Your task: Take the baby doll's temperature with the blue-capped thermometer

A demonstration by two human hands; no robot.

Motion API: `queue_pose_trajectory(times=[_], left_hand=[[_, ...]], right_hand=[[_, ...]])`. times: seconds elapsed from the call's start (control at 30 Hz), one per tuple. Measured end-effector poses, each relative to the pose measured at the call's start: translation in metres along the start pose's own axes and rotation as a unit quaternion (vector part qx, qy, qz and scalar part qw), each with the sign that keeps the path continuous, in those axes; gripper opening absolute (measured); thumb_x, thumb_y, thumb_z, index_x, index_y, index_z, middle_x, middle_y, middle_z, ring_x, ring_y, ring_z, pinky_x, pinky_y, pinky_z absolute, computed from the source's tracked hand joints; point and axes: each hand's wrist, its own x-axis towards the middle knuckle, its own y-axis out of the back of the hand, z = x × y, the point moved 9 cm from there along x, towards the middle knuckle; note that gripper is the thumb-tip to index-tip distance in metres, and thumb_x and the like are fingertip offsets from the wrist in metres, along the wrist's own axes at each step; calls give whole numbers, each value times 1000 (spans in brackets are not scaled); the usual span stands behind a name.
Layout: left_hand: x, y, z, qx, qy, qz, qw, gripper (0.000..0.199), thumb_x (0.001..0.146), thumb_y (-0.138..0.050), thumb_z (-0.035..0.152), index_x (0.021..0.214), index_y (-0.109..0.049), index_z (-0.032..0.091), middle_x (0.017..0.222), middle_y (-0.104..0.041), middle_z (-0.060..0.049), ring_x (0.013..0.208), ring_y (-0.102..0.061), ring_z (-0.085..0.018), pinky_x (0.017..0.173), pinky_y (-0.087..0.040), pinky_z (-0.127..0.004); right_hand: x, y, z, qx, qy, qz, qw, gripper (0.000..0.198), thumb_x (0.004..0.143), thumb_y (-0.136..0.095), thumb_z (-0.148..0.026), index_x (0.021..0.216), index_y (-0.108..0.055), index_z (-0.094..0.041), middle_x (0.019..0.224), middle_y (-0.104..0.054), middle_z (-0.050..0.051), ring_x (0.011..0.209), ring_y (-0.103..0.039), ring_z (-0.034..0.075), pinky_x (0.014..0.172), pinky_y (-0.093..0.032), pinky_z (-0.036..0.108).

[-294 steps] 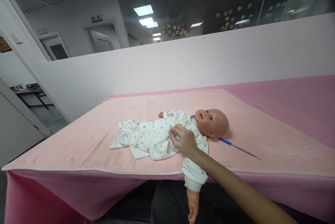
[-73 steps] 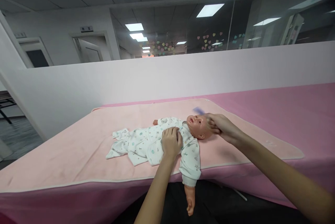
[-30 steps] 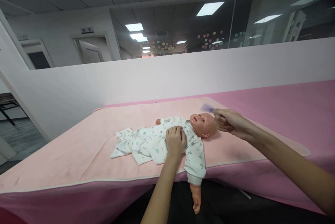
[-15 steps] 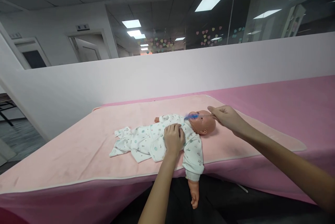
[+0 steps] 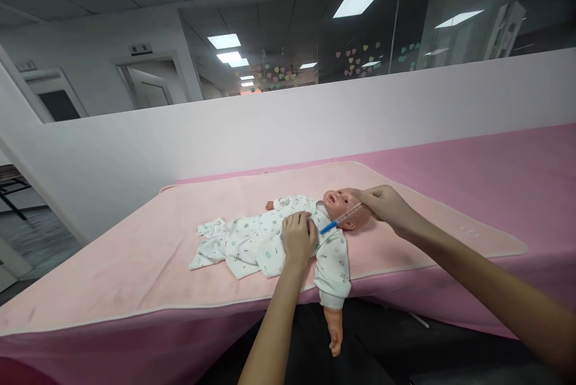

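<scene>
A baby doll [image 5: 258, 241] in white printed clothes lies on its back, its head at the right and its mouth facing up. My left hand [image 5: 297, 238] rests on the doll's chest, fingers laid over the clothing; I see nothing held in it. Beside the doll's head, my right hand [image 5: 382, 205] pinches one end of a slim clear stick with a blue end [image 5: 329, 227], which looks like a glass thermometer. The stick slants down leftward across the side of the head, its blue end over the doll's near shoulder. The doll's near arm [image 5: 333, 328] hangs over the table edge.
A peach blanket [image 5: 121, 253] with a pale border lies under the doll on a pink-covered table [image 5: 504, 169]. A low white wall [image 5: 288, 124] with glass above stands behind. Dark space shows below the front edge, and a dark-framed piece of furniture [image 5: 13, 193] at far left.
The stick's blue end, blurred over the doll's mouth earlier, has swung down toward the near shoulder and is now sharp. My right hand has moved slightly; my left hand stays put.
</scene>
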Motion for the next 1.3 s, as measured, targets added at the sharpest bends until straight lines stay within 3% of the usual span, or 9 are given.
queue_pose_trajectory(times=[0.3, 0.47, 0.57, 0.73, 0.9, 1.0, 1.13, 1.2, 1.3], left_hand=[[0, 1, 2, 11, -6, 5, 1000, 17, 81, -47, 20, 94, -57, 21, 91, -61, -4, 87, -52, -18, 80, -39, -33], [0, 1, 2, 6, -8, 1, 1000, 17, 82, -46, 20, 93, -58, 20, 92, -61, -5, 87, -53, -19, 81, -38, -34], [1, 1, 3, 13, -8, 1, 1000, 18, 82, -46, 20, 94, -59, 20, 92, -61, -5, 87, -53, -19, 81, -38, -34], [0, -1, 3, 22, -2, -14, 1000, 18, 83, -45, 21, 95, -58, 20, 93, -62, -5, 88, -53, -19, 82, -37, -33], [10, -8, 2, 53, 5, -57, 997, 26, 87, -39, 27, 105, -55, 20, 86, -64, -5, 82, -55, -20, 76, -37, -34], [23, -18, 4, 73, -17, -102, 992, 32, 87, -39, 33, 115, -50, 22, 76, -64, -4, 74, -56, -20, 69, -36, -33], [31, -28, 7, 65, -60, -121, 989, 26, 85, -41, 35, 101, -57, 22, 77, -62, -4, 74, -55, -19, 67, -36, -32], [29, -27, 7, 53, -65, -104, 991, 20, 84, -43, 33, 90, -59, 21, 80, -60, -4, 78, -53, -19, 69, -37, -32], [20, -20, 7, 40, -63, -67, 995, 15, 82, -46, 29, 83, -57, 20, 82, -57, -5, 80, -51, -19, 71, -38, -32]], right_hand=[[-1, 1, -10, 5, 29, -19, 999, 45, 74, -48, -45, 44, -23, -22, 41, -16, -8, 39, -13, 5, 38, -14, 23], [-9, 16, -6, -143, 97, 68, 983, 44, 76, -44, -43, 46, -19, -22, 45, -16, -5, 43, -16, 7, 41, -14, 24], [-10, 22, 33, -214, 84, 77, 970, 43, 76, -41, -44, 46, -21, -21, 47, -17, -4, 44, -19, 7, 43, -15, 25], [-1, 38, 132, -296, -37, 54, 953, 43, 77, -36, -46, 43, -37, -20, 42, -33, -2, 43, -35, 11, 45, -25, 24], [12, 52, 163, -534, -65, 92, 838, 43, 80, -36, -42, 61, -64, -16, 61, -62, 10, 57, -57, 22, 49, -30, 27], [14, 51, 153, -606, 0, 136, 784, 43, 80, -38, -41, 56, -63, -15, 60, -62, 10, 54, -57, 22, 46, -26, 26], [-15, 42, 91, -558, 190, 311, 746, 40, 78, -47, -38, 45, -50, -17, 44, -50, 2, 43, -46, 13, 43, -19, 25], [-33, 17, 51, -459, 320, 334, 759, 37, 78, -50, -30, 43, -45, -17, 41, -43, -2, 41, -40, 9, 44, -23, 24], [-39, -44, 4, -325, 444, 265, 791, 27, 79, -49, -22, 52, -50, -18, 47, -49, -1, 45, -42, 9, 49, -29, 22]])
